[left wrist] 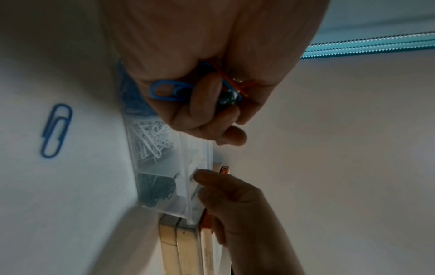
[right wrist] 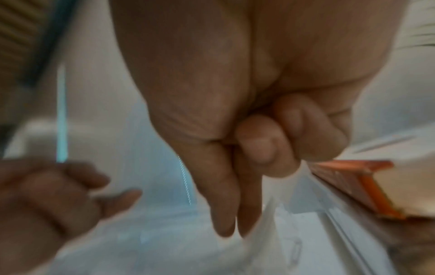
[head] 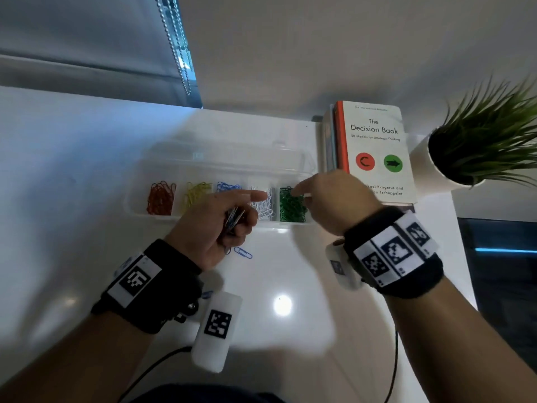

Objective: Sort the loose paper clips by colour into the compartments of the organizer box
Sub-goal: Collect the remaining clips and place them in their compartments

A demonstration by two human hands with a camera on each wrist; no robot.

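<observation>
Paper clips mostly sorted in organizer box (head: 136, 199); blue clip (head: 243, 252) loose on desk (head: 87, 170). Left hand (head: 216, 225) clutches mixed bunch (left wrist: 188, 89); right hand (head: 334, 199), index + thumb extended, empty, over green compartment (head: 292, 205).

The surface (head: 87, 170) is white, smooth and shiny, the organizer box (head: 290, 167) is clear plastic, and the book (head: 374, 141) has a paper cover.

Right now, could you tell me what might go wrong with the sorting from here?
1. The left hand grips a mixed bunch of clips, blue and orange among them; one could slip into the wrong compartment of the organizer box.
2. A loose blue clip lies on the table near that hand and could be overlooked.
</observation>
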